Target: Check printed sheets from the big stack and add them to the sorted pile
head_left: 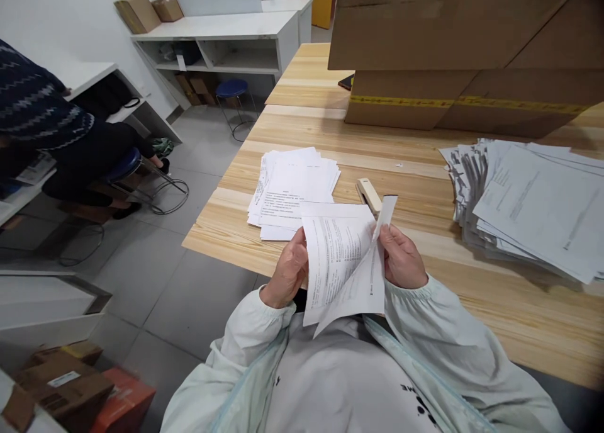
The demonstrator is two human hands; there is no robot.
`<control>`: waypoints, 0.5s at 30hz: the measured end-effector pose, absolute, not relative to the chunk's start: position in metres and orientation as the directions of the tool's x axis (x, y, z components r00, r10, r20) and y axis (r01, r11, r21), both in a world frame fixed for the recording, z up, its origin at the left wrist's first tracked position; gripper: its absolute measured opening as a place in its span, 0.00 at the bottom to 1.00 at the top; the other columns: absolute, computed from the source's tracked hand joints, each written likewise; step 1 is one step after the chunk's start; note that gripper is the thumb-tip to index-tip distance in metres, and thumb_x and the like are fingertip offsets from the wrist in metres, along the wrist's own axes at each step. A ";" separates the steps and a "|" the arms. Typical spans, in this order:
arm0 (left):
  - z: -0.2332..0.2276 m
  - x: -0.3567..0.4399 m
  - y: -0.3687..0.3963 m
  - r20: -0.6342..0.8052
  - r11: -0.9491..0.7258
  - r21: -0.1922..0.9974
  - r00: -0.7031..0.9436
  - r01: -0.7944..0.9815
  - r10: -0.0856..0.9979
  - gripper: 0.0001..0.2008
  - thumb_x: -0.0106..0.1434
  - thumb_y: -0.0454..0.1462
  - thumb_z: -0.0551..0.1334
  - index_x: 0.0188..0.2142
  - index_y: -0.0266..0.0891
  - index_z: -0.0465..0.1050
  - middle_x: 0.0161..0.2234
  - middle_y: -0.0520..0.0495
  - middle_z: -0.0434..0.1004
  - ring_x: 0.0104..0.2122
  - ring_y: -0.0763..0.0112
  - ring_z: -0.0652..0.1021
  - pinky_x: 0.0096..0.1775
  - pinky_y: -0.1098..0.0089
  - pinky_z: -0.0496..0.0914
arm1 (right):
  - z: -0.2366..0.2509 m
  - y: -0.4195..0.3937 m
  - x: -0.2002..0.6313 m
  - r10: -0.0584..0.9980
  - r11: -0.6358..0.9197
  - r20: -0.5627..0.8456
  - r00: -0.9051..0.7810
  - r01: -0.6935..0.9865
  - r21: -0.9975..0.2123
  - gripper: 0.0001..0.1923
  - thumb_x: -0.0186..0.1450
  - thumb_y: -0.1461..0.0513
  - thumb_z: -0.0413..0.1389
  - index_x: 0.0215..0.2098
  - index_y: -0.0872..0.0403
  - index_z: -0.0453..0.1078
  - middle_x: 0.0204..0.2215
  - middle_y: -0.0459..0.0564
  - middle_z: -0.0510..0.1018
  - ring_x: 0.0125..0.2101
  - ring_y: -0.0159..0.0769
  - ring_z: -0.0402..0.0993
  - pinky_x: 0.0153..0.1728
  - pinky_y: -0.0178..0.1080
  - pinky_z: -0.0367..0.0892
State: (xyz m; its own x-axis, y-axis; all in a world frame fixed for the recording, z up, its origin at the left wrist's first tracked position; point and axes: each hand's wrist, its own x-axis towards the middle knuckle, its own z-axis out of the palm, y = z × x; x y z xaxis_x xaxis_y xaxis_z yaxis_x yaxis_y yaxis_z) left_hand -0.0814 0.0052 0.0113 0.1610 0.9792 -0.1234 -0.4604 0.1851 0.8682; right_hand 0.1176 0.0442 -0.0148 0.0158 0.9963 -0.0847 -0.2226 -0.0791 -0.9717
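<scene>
Printed paper sheets point(330, 257) are held up between my two hands, just over the table's front edge. My left hand point(289, 269) grips their left side, thumb on the front. At the right side, my right hand point(402, 255) pinches the sheets, and the front one curls over there. Behind the sheets lies a cream stapler point(369, 195), its near end hidden by the paper. A small stack of printed papers point(297, 184) rests on the table beyond my left hand.
A tall, uneven paper pile point(542, 206) stands on the wooden table point(472, 307) at the right. Large cardboard boxes point(462, 36) block the back. A seated person point(70, 124) is at the left, near a blue stool point(232, 89). Cartons point(61, 382) lie at lower left.
</scene>
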 end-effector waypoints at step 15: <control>0.012 -0.086 0.005 -0.183 0.167 0.936 -0.023 -0.309 0.983 0.40 0.58 0.47 0.70 0.66 0.37 0.62 0.17 0.60 0.69 0.18 0.78 0.67 0.25 0.75 0.63 | -0.021 0.047 0.122 0.986 -0.082 -0.115 0.122 -0.247 -0.965 0.21 0.59 0.42 0.61 0.33 0.50 0.74 0.22 0.45 0.78 0.21 0.38 0.74 0.23 0.41 0.70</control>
